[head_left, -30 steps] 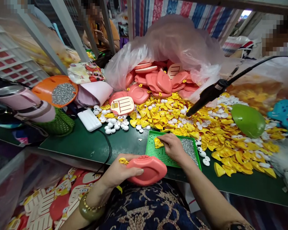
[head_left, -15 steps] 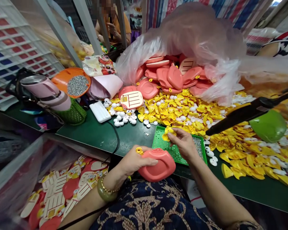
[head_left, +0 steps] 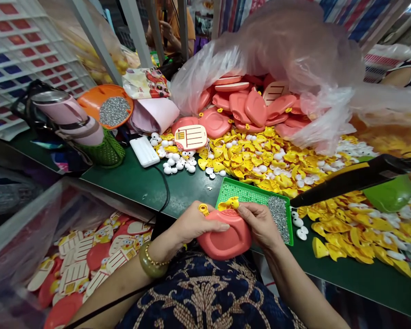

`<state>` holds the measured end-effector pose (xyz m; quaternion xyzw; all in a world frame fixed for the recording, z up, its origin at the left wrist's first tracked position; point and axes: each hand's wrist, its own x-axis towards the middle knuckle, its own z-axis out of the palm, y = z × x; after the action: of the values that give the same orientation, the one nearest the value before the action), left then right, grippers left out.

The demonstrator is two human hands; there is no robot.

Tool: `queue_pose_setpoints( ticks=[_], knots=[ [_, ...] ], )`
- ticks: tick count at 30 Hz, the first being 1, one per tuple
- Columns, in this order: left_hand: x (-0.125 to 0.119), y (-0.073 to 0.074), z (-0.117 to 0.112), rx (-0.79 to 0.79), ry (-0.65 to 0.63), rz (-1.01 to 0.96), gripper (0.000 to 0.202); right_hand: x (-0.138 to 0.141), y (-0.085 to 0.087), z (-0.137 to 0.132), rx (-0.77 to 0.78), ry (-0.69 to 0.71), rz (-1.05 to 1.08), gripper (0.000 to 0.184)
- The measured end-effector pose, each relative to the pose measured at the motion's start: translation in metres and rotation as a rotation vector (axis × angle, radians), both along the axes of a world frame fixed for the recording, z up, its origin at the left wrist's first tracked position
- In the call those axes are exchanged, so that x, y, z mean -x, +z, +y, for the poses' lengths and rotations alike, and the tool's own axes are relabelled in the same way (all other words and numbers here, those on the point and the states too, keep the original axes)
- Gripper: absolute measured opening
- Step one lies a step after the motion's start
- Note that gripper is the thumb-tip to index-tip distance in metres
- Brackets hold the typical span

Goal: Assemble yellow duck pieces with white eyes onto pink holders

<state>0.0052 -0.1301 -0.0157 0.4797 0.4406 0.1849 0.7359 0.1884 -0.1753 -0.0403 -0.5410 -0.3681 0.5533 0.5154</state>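
My left hand (head_left: 196,227) is closed around the left side of a coral-red plastic toy body (head_left: 228,240), its thumb lying across the front. A small yellow ring piece (head_left: 203,209) sticks out by that hand. With thumb and fingers pinched, my right hand (head_left: 260,221) holds a yellow plastic toy part (head_left: 229,203) against the top edge of the red body. Just behind the hands lies a green perforated tray (head_left: 241,189) with a heap of small metal screws (head_left: 278,214) at its right end.
Yellow shell pieces (head_left: 253,160) and white eye pieces (head_left: 174,162) cover the bench. Red bodies (head_left: 239,107) spill from a plastic bag. A black electric screwdriver (head_left: 349,180) juts in from the right. Finished-looking toys (head_left: 89,256) fill a bag at lower left. A person sits behind bars.
My right hand has brought the yellow part from over the tray, leftward and down, onto the top of the red body. My left hand keeps its hold. The view has shifted slightly.
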Motion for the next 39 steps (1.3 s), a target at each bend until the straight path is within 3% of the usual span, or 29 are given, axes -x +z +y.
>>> queue_pose_setpoints(
  ticks=[5, 22, 29, 34, 39],
  knots=[
    [-0.007, -0.002, 0.006, 0.027, -0.002, 0.007, 0.033, -0.001, -0.007, -0.004, -0.062, -0.107, -0.084, 0.029],
    [-0.027, -0.016, 0.035, 0.176, -0.054, -0.121, 0.032, -0.015, -0.003, 0.007, -0.194, -0.177, -0.297, 0.018],
    [-0.026, -0.016, 0.041, 0.228, -0.053, -0.141, 0.036, -0.016, -0.001, 0.008, -0.271, -0.112, -0.395, 0.017],
    [-0.023, -0.019, 0.041, 0.187, -0.027, -0.146, 0.036, -0.014, -0.008, 0.007, -0.213, -0.121, -0.304, 0.02],
    [-0.021, -0.02, 0.045, 0.203, -0.068, -0.202, 0.041, -0.013, -0.011, 0.015, -0.244, 0.055, -0.194, 0.037]
  ],
)
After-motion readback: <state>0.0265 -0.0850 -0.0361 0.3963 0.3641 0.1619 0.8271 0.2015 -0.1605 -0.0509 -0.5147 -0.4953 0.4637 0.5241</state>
